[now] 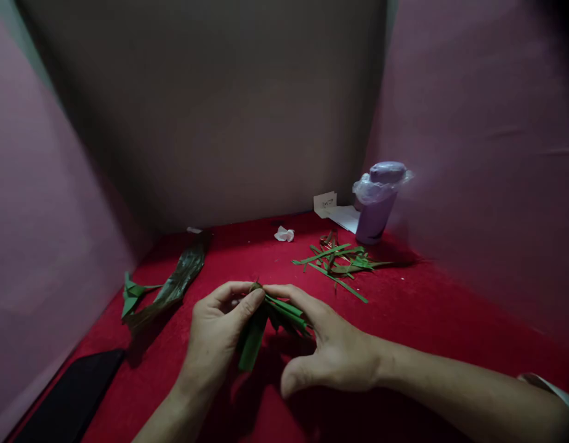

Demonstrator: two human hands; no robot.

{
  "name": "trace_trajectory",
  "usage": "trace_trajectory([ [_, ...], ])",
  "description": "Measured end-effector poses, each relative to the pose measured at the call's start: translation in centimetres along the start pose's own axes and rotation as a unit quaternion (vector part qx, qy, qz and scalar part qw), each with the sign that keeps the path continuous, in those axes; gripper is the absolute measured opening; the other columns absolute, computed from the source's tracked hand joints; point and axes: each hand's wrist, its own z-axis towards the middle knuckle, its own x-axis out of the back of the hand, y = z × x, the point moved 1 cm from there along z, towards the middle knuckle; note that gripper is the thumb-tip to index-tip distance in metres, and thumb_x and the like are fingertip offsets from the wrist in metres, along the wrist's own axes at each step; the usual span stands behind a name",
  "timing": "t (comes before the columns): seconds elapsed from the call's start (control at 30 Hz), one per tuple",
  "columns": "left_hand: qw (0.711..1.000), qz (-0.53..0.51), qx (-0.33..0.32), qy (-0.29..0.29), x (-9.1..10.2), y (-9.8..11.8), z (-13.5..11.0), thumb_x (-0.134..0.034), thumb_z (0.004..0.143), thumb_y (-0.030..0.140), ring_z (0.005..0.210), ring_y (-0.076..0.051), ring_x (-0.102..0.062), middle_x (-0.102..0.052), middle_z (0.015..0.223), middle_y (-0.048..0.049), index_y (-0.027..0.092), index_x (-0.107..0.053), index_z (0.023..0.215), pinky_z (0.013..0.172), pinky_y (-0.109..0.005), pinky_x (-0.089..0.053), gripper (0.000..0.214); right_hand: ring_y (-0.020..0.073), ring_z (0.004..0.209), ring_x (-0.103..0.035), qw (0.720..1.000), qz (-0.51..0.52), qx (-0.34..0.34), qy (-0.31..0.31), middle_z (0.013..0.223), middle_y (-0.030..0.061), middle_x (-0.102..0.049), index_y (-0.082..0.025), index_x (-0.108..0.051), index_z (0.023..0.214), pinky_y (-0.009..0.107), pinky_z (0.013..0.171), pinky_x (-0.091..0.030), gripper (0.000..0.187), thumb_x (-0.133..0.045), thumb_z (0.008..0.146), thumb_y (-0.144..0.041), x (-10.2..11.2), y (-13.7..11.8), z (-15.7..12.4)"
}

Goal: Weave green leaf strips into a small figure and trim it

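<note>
Left hand [217, 332] and right hand [333, 354] both pinched a bundle of narrow green leaf strips [266, 323] at lower centre, over the red cloth-covered surface [427, 314]. Loose green leaf trimmings [340, 261] lay right of centre, near a lilac plastic-wrapped cup [377, 206]. Pink fabric walls [488, 154] enclosed the space.

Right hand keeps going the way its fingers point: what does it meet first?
The right hand points left, with its fingers touching the green leaf bundle. Going on, it would probably press into the left hand, which pinches that bundle, though depth is unclear.
</note>
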Motion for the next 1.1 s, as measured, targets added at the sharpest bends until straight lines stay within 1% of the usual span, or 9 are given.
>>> trace_trajectory([
  [0.1, 1.0, -0.011, -0.004, -0.007, -0.09, -0.09, 0.02, -0.082, 0.061, 0.031, 0.061, -0.011, -0.064, -0.073, 0.069, -0.0011, 0.017, -0.073, 0.079, 0.057, -0.018, -0.05, 0.025, 0.019, 0.104, -0.058, 0.994, -0.082, 0.051, 0.059, 0.116, 0.0067, -0.058, -0.021, -0.046, 0.128, 0.036, 0.093, -0.047, 0.053, -0.065, 0.079, -0.013, -0.34, 0.37, -0.15],
  [0.2, 1.0, -0.017, -0.017, -0.02, -0.03, -0.19, 0.08, -0.081, 0.062, 0.03, 0.068, -0.014, -0.067, -0.075, 0.075, -0.0029, 0.018, -0.075, 0.083, 0.065, -0.021, -0.053, 0.024, 0.0174, 0.096, -0.059, 0.987, -0.115, 0.068, 0.086, 0.108, 0.006, -0.061, -0.02, -0.052, 0.12, 0.034, 0.086, -0.049, 0.04, -0.053, 0.082, -0.006, -0.24, 0.69, -0.09],
  [0.27, 0.999, 0.007, -0.043, -0.017, 0.08, -0.22, 0.07, -0.078, 0.065, 0.029, 0.075, -0.016, -0.068, -0.076, 0.082, -0.005, 0.018, -0.076, 0.084, 0.07, -0.023, -0.053, 0.022, 0.017, 0.092, -0.059, 0.985, -0.12, 0.071, 0.097, 0.105, 0.0053, -0.062, -0.02, -0.053, 0.118, 0.033, 0.083, -0.05, 0.039, -0.053, 0.082, -0.006, -0.08, 0.77, -0.02],
  [0.4, 0.986, 0.083, -0.142, 0.03, 0.24, -0.08, -0.27, -0.075, 0.069, 0.027, 0.082, -0.018, -0.067, -0.075, 0.087, -0.0055, 0.018, -0.076, 0.082, 0.075, -0.025, -0.053, 0.016, 0.0171, 0.09, -0.059, 0.984, -0.122, 0.076, 0.105, 0.104, 0.0061, -0.062, -0.018, -0.053, 0.117, 0.034, 0.082, -0.05, 0.037, -0.053, 0.081, -0.008, 0.02, 0.61, 0.11],
  [0.53, 0.987, 0.079, -0.136, 0.012, 0.17, 0.02, -0.7, -0.074, 0.071, 0.027, 0.077, -0.018, -0.068, -0.074, 0.09, -0.0037, 0.021, -0.073, 0.094, 0.069, -0.026, -0.055, 0.024, 0.0176, 0.088, -0.059, 0.983, -0.126, 0.078, 0.108, 0.105, 0.0075, -0.062, -0.017, -0.053, 0.116, 0.034, 0.082, -0.05, 0.035, -0.054, 0.082, -0.01, -0.1, 0.44, 0.13],
  [0.6, 0.986, 0.089, -0.142, 0.013, 0.14, 0.14, -0.77, -0.074, 0.071, 0.025, 0.077, -0.017, -0.067, -0.073, 0.087, -0.0027, 0.021, -0.073, 0.092, 0.07, -0.026, -0.055, 0.021, 0.0174, 0.088, -0.059, 0.983, -0.13, 0.078, 0.101, 0.104, 0.0072, -0.062, -0.017, -0.053, 0.116, 0.033, 0.081, -0.05, 0.035, -0.054, 0.082, -0.009, -0.15, 0.43, 0.06],
  [0.73, 0.968, 0.124, -0.213, 0.036, 0.13, 0.29, -0.62, -0.071, 0.074, 0.02, 0.078, -0.015, -0.065, -0.071, 0.082, -0.0006, 0.023, -0.074, 0.08, 0.073, -0.023, -0.051, 0.008, 0.0172, 0.087, -0.059, 0.981, -0.14, 0.099, 0.092, 0.101, 0.0057, -0.062, -0.019, -0.054, 0.116, 0.032, 0.08, -0.049, 0.037, -0.054, 0.08, -0.008, -0.19, 0.38, -0.14],
  [1.0, 0.926, 0.203, -0.319, 0.017, 0.46, -0.18, -0.62, -0.063, 0.078, 0.011, 0.08, -0.016, -0.064, -0.07, 0.085, -0.0006, 0.025, -0.072, 0.086, 0.075, -0.025, -0.05, 0.019, 0.0178, 0.088, -0.058, 0.977, -0.144, 0.121, 0.099, 0.099, 0.0068, -0.061, -0.018, -0.055, 0.115, 0.032, 0.08, -0.049, 0.036, -0.054, 0.081, -0.008, -0.17, 0.13, -0.11],
  [1.1, 0.918, 0.217, -0.332, 0.014, 0.55, -0.18, -0.64, -0.061, 0.079, 0.01, 0.081, -0.016, -0.064, -0.069, 0.085, -0.0009, 0.024, -0.071, 0.087, 0.075, -0.026, -0.049, 0.019, 0.018, 0.088, -0.058, 0.977, -0.143, 0.124, 0.101, 0.099, 0.0075, -0.061, -0.017, -0.055, 0.115, 0.033, 0.08, -0.049, 0.036, -0.055, 0.08, -0.007, -0.16, 0.17, -0.11],
])
